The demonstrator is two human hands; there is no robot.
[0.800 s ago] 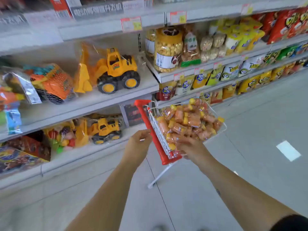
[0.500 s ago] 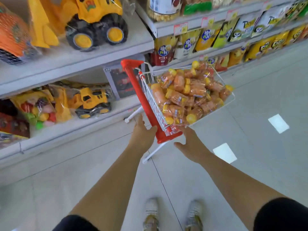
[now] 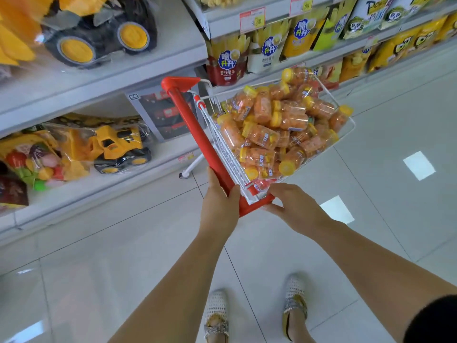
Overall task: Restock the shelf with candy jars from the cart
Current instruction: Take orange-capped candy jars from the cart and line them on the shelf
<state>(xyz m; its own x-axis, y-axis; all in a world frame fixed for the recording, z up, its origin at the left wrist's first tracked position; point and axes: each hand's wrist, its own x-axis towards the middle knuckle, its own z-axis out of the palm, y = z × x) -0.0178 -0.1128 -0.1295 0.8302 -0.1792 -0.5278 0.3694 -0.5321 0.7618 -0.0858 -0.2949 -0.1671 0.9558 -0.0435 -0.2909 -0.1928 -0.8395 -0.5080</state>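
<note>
Left hand (image 3: 220, 196) gripped the red cart handle (image 3: 197, 134), right hand (image 3: 295, 206) pinched its near corner; candy jars (image 3: 277, 129) lay heaped in the cart (image 3: 223, 147) just ahead, nearer the right hand, handle's long axis running forward-left toward the shelf (image 3: 158, 58).

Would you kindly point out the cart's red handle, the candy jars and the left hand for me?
red handle (image 3: 195, 125): head view, middle of the bar.
candy jars (image 3: 279, 127): head view, centre of the heap.
left hand (image 3: 220, 206): head view, back of the hand.
</note>
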